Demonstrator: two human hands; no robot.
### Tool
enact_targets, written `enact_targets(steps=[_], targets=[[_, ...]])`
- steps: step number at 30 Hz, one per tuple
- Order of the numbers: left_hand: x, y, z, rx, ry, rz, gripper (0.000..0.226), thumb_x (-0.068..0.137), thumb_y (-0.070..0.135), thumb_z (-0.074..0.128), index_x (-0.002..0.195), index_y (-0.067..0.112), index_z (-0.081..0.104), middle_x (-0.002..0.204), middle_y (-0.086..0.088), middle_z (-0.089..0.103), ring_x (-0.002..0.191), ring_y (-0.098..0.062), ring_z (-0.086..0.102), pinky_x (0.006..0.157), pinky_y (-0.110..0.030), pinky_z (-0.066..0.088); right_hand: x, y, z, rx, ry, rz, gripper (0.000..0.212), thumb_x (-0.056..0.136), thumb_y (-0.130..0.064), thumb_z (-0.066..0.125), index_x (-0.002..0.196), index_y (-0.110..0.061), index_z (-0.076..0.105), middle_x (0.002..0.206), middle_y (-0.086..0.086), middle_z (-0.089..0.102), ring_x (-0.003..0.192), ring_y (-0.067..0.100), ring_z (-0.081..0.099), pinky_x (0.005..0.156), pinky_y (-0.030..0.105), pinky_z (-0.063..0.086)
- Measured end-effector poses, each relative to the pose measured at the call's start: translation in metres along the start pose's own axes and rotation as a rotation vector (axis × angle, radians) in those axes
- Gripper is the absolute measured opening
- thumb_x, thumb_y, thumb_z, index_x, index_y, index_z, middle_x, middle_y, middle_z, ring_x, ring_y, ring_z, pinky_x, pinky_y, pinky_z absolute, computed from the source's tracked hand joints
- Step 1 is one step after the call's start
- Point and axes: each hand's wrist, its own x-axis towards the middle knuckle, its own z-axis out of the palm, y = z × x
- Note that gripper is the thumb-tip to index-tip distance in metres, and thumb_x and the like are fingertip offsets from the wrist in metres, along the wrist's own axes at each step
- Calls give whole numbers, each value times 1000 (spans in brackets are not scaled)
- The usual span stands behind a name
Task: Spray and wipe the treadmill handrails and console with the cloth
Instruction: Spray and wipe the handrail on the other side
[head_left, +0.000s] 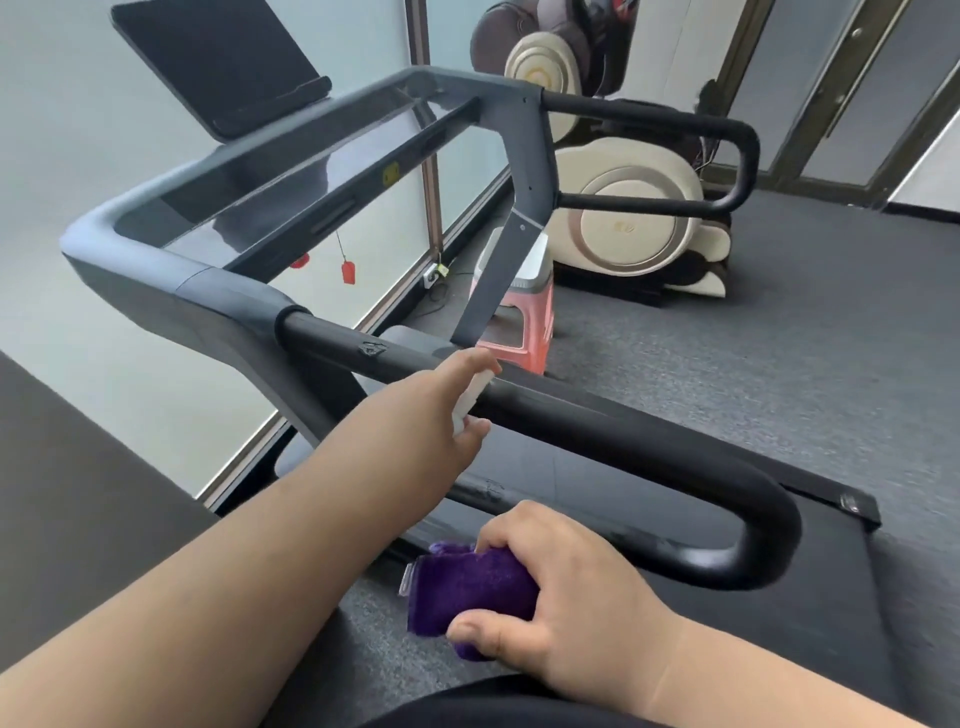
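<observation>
My left hand (439, 405) grips a small white spray bottle (470, 400), mostly hidden by the fingers, right against the near black handrail (623, 436) of the treadmill. My right hand (561, 577) holds a folded purple cloth (467, 587) low down, below the handrail's lower bar. The grey console (249, 176) with its glossy panel runs across the upper left, and a dark tablet-like screen (213, 57) stands above it. The far handrail (675, 119) loops at the upper right.
A red safety clip (348, 271) hangs under the console. A pink stool (524, 322) with a white box on it stands past the treadmill's front. A cream massage chair (623, 218) sits at the back right on grey carpet. Frosted glass panels line the left.
</observation>
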Motion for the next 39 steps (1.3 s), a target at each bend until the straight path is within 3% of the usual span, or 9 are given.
enact_targets(steps=[4,7,10,14,18,23,30,34,39], targets=[[-1,19,6,-10,-8,-39,41,94,43,60,126,53,35,82,14,61,48,0,54,60,-30,54,-18,12,-10,4,24,-8,66,63,-96,36,107,-47,42,97,-28,46,93,-9,45,76,9,31],[-5,36,9,-29,-20,-17,48,93,45,61,130,55,32,90,18,62,56,3,54,64,-29,51,-30,17,-20,0,50,-39,63,66,-92,44,108,-46,44,97,-26,46,93,-10,45,77,8,31],[-9,61,15,-55,-43,48,51,92,44,63,129,57,30,87,26,54,68,9,52,62,-15,39,-45,22,-32,19,85,-112,58,69,-86,51,108,-44,46,97,-23,51,92,-8,47,79,9,33],[-13,98,31,-47,-41,91,50,93,44,62,130,55,30,92,18,57,75,-6,54,67,-26,39,-67,35,-51,77,166,-271,49,77,-77,58,104,-37,53,94,-13,59,89,3,57,80,27,49],[-17,125,52,-5,-53,68,47,94,45,60,129,53,30,98,12,61,78,-12,59,70,-30,47,-88,54,-68,171,205,-360,44,79,-70,62,103,-34,57,93,-14,58,86,0,56,77,22,47],[-20,144,68,37,16,-17,43,92,47,60,124,55,32,92,16,57,70,-9,55,56,-21,36,-106,75,-86,304,262,-375,43,81,-65,64,104,-30,59,96,-13,59,87,7,60,76,32,50],[-41,157,76,-43,108,-210,54,86,56,59,129,64,28,81,20,56,69,2,54,57,-22,39,-113,99,-133,664,684,-243,39,84,-72,56,103,-38,61,94,-5,69,82,18,65,72,39,53],[-59,163,80,-64,179,-282,57,90,50,62,132,64,26,97,23,64,78,2,60,61,-20,42,-100,116,-163,844,964,-187,31,90,-70,49,107,-46,61,94,-22,67,84,-1,61,71,16,49],[-81,165,81,-152,239,-351,56,90,50,62,131,68,28,103,20,66,73,-1,60,62,-23,47,-76,115,-177,765,991,-121,24,95,-65,40,102,-54,60,91,-39,64,84,-20,58,69,-1,40]])
